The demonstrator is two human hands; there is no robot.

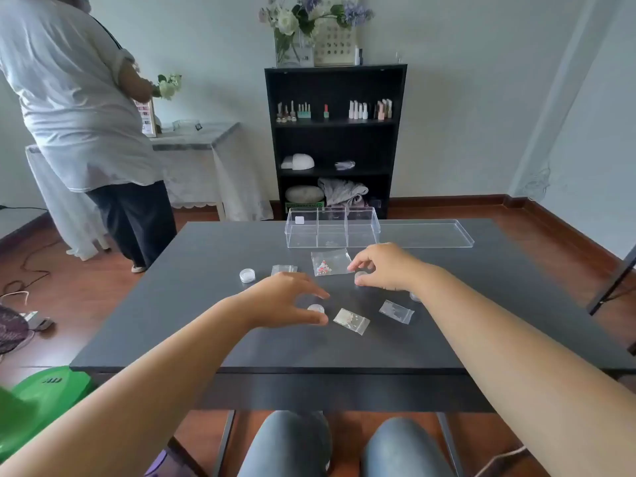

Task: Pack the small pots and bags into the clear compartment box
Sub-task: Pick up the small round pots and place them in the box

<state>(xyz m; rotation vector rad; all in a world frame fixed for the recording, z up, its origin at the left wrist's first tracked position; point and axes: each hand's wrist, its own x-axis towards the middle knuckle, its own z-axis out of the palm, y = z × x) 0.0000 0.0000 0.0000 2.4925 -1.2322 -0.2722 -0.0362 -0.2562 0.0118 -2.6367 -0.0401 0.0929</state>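
The clear compartment box (pixel 332 228) stands at the far middle of the dark table, its three compartments open on top. My left hand (pixel 282 299) hovers with fingers spread around a small clear pot (pixel 316 308), apparently not gripping it. My right hand (pixel 383 266) curls over another small pot (pixel 360 275), fingertips touching it. A third pot (pixel 247 275) sits apart at the left, and another (pixel 414 297) peeks out behind my right wrist. A bag with pink bits (pixel 329 262), a small bag (pixel 284 269), a bag of pale bits (pixel 351 320) and a clear bag (pixel 396 311) lie flat.
The box's clear lid (pixel 425 234) lies to the right of it. A person (pixel 86 125) stands at the far left beside a cloth-covered side table. A black shelf (pixel 334 139) stands behind the table. A green stool (pixel 38 401) is at my left.
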